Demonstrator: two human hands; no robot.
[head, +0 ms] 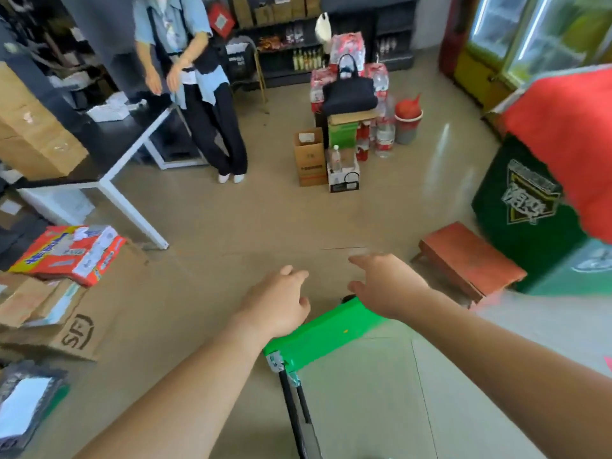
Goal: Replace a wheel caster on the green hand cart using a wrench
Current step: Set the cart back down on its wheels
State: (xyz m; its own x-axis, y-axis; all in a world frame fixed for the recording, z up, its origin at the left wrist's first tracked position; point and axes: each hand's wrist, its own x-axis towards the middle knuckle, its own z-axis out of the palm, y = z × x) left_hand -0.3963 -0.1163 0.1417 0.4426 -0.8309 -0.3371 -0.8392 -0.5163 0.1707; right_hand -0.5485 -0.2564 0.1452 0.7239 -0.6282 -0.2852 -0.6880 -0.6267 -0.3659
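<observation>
Early stage, by judgement: no wrench is in view and no caster is seen removed, so the whole swap remains. Cart sits on the floor at 6 o'clock. Its visible green side runs 8 to 2 o'clock, with the handle trailing toward 6. A dark wheel shows at the far end. Left hand and right hand reach over it, fingers loose, empty.

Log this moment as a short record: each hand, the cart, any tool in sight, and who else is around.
left hand: open, fingers loosely spread, over the cart's left edge, holding nothing
right hand: open, fingers spread, over the cart's far end, holding nothing
green hand cart: below both hands, black handle toward the camera
caster: a dark wheel just shows at the far end
wrench: none in view
bystander: stands beside the black table
</observation>
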